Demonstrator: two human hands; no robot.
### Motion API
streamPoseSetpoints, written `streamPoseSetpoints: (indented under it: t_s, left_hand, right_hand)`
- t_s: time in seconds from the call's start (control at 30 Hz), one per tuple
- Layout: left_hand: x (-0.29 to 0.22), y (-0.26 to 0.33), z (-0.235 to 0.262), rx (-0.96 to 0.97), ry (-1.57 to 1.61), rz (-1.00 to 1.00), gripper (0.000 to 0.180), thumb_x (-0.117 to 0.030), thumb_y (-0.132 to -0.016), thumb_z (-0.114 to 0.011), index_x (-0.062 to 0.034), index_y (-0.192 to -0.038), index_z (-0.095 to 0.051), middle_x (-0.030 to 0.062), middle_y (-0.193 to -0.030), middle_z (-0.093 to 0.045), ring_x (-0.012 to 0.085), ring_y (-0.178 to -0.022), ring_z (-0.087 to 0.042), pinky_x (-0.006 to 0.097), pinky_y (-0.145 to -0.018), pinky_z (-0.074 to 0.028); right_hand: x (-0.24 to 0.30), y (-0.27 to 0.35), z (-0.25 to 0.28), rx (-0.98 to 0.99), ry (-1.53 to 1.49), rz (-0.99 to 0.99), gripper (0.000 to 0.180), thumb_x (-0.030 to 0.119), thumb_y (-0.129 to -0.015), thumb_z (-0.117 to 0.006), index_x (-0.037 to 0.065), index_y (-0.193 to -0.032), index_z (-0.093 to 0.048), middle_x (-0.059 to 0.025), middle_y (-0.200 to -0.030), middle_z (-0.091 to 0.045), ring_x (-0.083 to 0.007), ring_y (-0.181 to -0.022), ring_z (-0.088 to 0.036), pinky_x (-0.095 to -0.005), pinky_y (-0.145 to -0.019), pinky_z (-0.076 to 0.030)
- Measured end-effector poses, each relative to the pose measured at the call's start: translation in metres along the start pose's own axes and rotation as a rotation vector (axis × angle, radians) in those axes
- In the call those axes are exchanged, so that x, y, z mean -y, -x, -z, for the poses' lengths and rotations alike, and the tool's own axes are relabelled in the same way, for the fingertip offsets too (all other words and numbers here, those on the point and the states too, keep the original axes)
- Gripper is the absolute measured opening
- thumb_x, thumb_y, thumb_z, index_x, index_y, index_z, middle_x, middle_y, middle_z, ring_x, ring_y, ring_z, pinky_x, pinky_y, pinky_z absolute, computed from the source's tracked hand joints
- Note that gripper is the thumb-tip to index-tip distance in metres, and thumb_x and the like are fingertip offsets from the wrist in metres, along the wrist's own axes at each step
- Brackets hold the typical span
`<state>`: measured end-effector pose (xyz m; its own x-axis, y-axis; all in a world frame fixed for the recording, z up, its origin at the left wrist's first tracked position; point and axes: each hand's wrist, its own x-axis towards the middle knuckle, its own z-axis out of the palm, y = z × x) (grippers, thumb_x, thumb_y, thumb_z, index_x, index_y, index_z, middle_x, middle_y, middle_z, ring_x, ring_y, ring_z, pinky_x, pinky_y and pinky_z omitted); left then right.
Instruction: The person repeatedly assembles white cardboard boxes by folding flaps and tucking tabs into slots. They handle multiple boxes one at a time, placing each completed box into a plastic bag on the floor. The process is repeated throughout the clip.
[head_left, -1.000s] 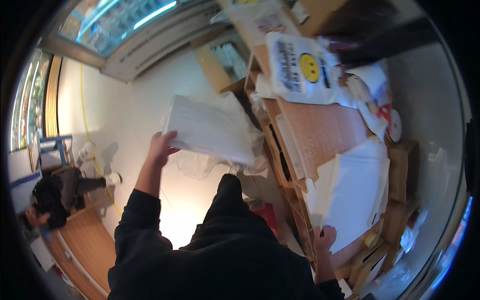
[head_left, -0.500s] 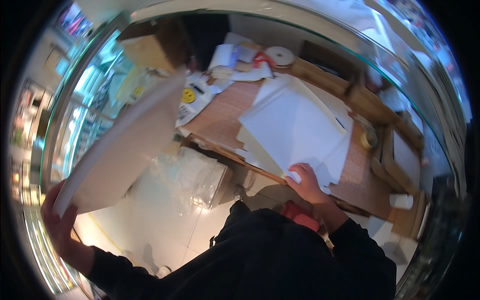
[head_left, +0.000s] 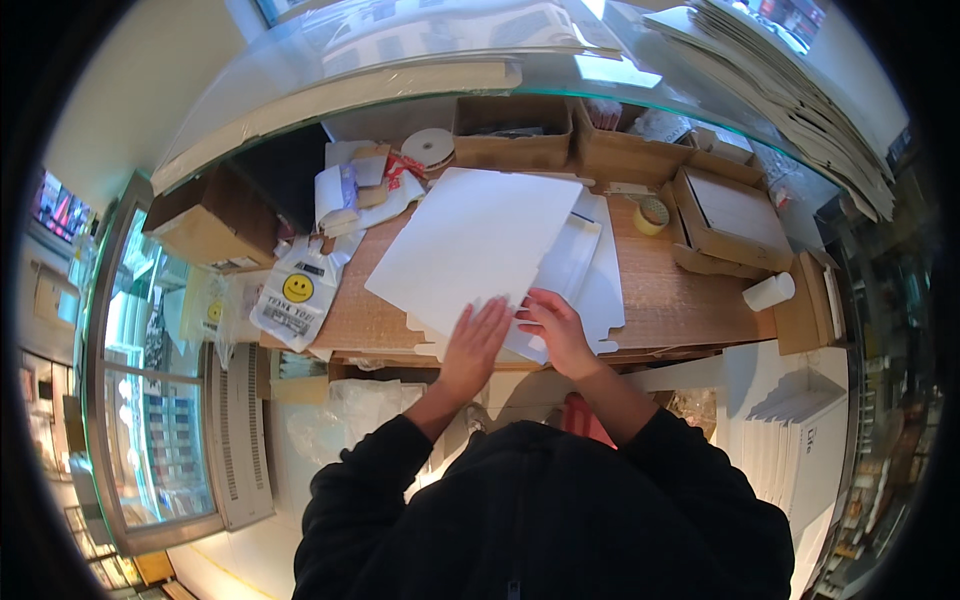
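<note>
A large white cardboard sheet [head_left: 470, 235] with notched edges lies on top of other white flat card pieces [head_left: 600, 260] on the wooden table [head_left: 660, 310]. My left hand [head_left: 478, 345] rests flat near the sheet's near edge, fingers stretched out and pointing away from me. Close beside it, my right hand [head_left: 560, 338] has its fingers bent round the sheet's near right edge. Its fingertips are partly hidden, and the grip looks light. Notched tabs of a lower piece stick out by the table's front edge.
Left on the table lies a smiley-face plastic bag [head_left: 298, 290], beside paper packets [head_left: 350, 190] and a white ribbon reel [head_left: 428, 148]. Right are a tape roll [head_left: 651, 215], brown cardboard boxes [head_left: 730, 220] and a white paper roll [head_left: 769, 292]. A glass shelf [head_left: 400, 85] overhangs the back.
The sheet that my left hand held raised at the left now lies on the stack. My left hand has come in beside my right hand, and the view has turned toward the table.
</note>
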<state>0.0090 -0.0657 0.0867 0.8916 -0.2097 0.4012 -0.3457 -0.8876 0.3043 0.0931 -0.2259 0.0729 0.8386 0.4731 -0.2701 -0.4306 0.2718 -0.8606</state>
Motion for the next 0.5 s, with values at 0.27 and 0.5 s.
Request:
streamPoseSetpoints:
  t_s: [0.27, 0.5]
  left_hand:
    - [0.049, 0.012, -0.049, 0.061, 0.214, -0.070, 0.061, -0.016, -0.080, -0.065, -0.0043, -0.135, -0.042, 0.0168, -0.144, -0.037, 0.0338, -0.136, -0.031, 0.050, -0.112, -0.021]
    - [0.240, 0.009, -0.032, 0.077, 0.301, 0.901, 0.057, -0.031, -0.089, -0.056, 0.0039, -0.131, -0.044, 0.0286, -0.124, -0.052, 0.0400, -0.116, -0.051, 0.044, -0.099, -0.039]
  right_hand:
    - [-0.053, 0.005, 0.071, -0.478, 0.496, 0.118, 0.040, 0.017, -0.086, -0.061, 0.001, -0.122, -0.054, -0.0057, -0.106, -0.059, -0.0126, -0.085, -0.056, -0.0264, -0.066, -0.050]
    - [-0.077, 0.018, 0.069, -0.316, 0.493, -0.130, 0.037, 0.027, -0.091, -0.054, 0.001, -0.118, -0.056, -0.0032, -0.088, -0.059, -0.0108, -0.073, -0.055, -0.0260, -0.061, -0.048]
